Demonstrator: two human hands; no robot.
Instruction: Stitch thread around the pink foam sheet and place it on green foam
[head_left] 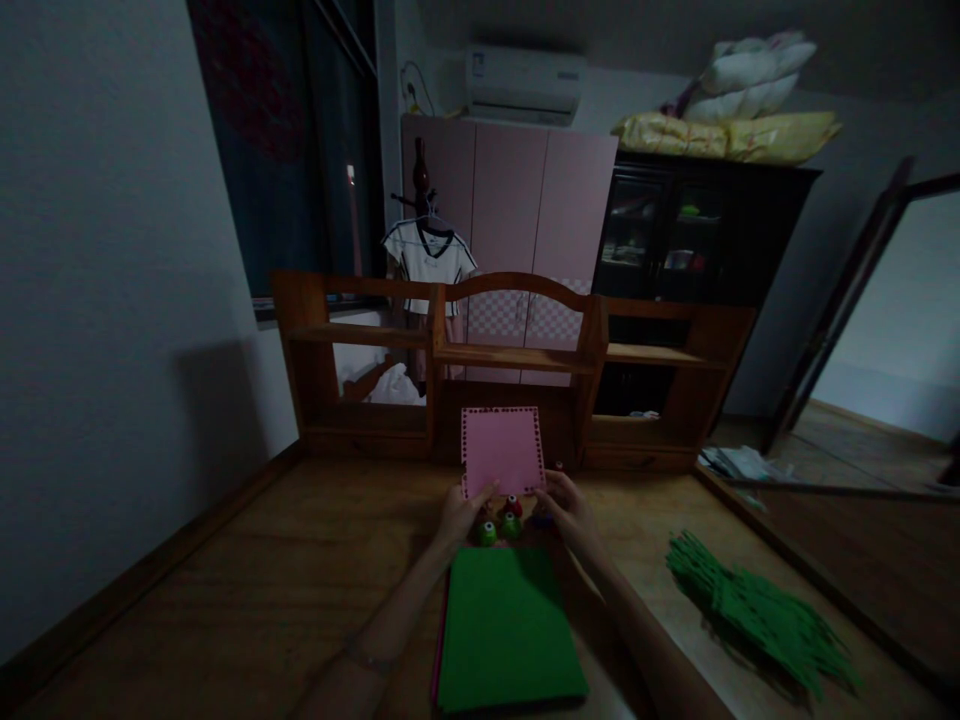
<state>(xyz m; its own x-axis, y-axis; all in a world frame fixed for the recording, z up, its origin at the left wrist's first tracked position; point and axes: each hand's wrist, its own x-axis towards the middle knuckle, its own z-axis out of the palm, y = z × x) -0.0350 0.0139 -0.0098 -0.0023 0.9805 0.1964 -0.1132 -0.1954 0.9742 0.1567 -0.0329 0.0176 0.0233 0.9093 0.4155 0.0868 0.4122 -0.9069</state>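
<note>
A pink square sheet [501,450] with a row of dark holes or dots along its edges is held up between my two hands. My left hand [461,512] pinches its lower left corner, thumb on the near face. At the lower right corner, the fingers of my right hand [568,505] close on the sheet. Just below it, small round green pieces [488,533] and a red one [514,505] with white tops sit on the desk, partly hidden by my hands. Nearer to me lies a stack of green sheets [510,630], with a pink edge showing at its left.
A heap of green cut strips [757,605] lies on the right of the wooden desk [225,580]. A low wooden shelf unit [514,360] stands along the desk's back edge. A wall [135,400] borders the left side.
</note>
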